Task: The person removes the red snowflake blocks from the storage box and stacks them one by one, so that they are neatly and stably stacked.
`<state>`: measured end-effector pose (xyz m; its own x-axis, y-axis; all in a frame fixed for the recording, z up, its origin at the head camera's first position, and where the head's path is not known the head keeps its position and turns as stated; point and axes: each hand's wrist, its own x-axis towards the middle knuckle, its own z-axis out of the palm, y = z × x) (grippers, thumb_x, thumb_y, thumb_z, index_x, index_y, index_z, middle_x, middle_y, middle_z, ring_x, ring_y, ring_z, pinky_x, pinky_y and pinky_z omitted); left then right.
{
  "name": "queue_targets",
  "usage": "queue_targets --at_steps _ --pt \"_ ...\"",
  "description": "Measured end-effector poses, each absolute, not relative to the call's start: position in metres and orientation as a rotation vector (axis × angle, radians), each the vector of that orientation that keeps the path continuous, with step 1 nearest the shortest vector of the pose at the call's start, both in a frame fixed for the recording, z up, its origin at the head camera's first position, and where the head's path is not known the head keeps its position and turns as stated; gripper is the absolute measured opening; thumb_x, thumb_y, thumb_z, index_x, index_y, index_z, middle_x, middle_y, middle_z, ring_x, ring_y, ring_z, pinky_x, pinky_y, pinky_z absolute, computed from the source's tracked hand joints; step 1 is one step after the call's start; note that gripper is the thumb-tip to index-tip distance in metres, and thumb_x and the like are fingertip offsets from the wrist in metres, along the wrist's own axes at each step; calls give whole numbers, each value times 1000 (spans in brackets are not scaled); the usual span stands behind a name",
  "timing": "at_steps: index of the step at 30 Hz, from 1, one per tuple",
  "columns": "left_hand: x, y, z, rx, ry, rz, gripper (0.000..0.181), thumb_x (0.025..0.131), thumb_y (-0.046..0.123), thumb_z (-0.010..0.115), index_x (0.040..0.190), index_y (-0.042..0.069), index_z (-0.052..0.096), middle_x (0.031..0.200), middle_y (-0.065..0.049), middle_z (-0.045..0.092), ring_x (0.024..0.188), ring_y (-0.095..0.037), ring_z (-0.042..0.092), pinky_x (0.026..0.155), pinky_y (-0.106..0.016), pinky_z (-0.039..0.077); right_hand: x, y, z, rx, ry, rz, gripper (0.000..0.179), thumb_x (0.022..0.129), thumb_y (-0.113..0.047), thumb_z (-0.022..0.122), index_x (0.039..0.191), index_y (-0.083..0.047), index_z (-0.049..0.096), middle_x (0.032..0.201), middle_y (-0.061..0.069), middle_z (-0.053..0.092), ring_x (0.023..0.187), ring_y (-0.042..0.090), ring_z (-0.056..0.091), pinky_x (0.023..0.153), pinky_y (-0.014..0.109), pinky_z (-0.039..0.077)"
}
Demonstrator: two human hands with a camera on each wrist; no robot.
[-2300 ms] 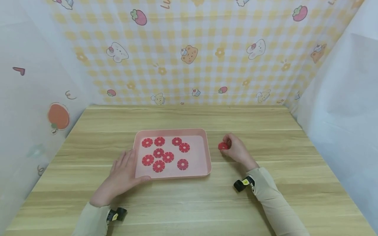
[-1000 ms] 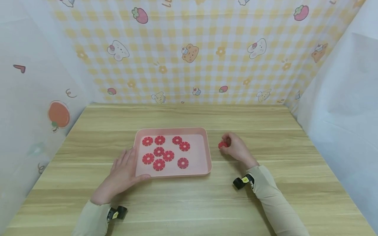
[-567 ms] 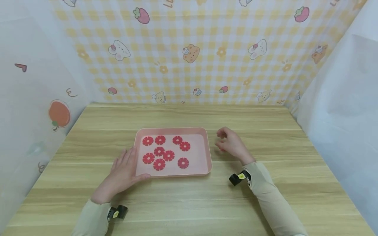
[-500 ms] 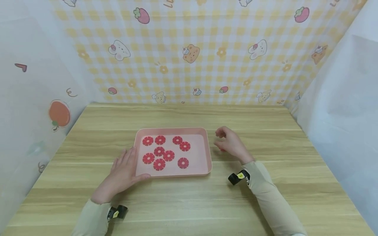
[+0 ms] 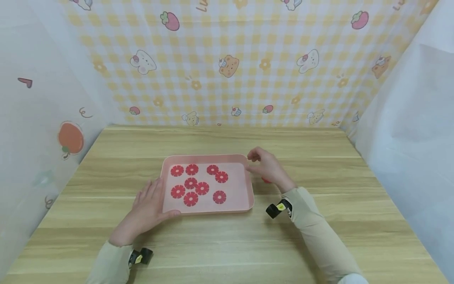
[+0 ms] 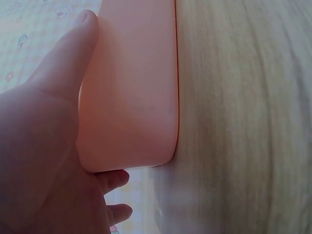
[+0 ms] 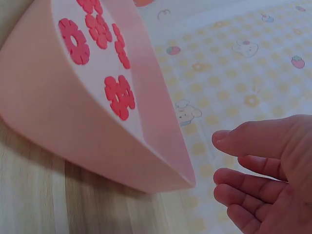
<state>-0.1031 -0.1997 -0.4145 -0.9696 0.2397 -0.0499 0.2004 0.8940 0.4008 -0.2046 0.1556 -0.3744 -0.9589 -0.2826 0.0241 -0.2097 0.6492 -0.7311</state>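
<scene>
A shallow pink tray holds several red notched plastic discs lying flat, some touching or overlapping. My left hand rests along the tray's left end, fingers straight and thumb spread over the front edge; the left wrist view shows the thumb against the tray wall and two fingertips past the corner. Near the tray's back right corner, my right hand holds nothing, its thumb and loosely bent fingers apart. One red disc lies on the table, partly hidden behind the right hand.
The wood-grain table extends around the tray. A yellow-checked printed sheet stands at the back, with white sheets on both sides. Each wrist carries a small black camera.
My right hand has let go of the red disc, leaving it on the table, and has moved left and slightly back to the tray's right rim. The left hand stays put.
</scene>
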Motion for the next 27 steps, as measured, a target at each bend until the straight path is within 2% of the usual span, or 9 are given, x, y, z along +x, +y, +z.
queue_targets --at_steps 8,16,27 --pt "-102 -201 -415 345 2963 617 118 72 64 70 147 -9 15 151 -31 21 137 -54 15 103 -75 16 -209 135 -367 -457 2721 -1210 30 83 -8 72 110 -3 58 111 14 62 107 27 55 104 46 42" --pt "-103 -201 -415 353 2967 622 117 74 63 69 147 -10 14 152 -32 18 138 -54 13 105 -74 15 -215 111 -366 -397 2682 -1140 24 83 -9 73 104 -6 63 103 7 64 98 24 57 87 36 52" --pt "-102 -202 -415 349 2963 654 117 73 62 71 148 -7 14 153 -30 19 138 -53 13 105 -74 15 -219 91 -376 -430 2613 -1074 21 85 -14 72 103 -8 64 99 7 63 91 22 54 80 32 50"
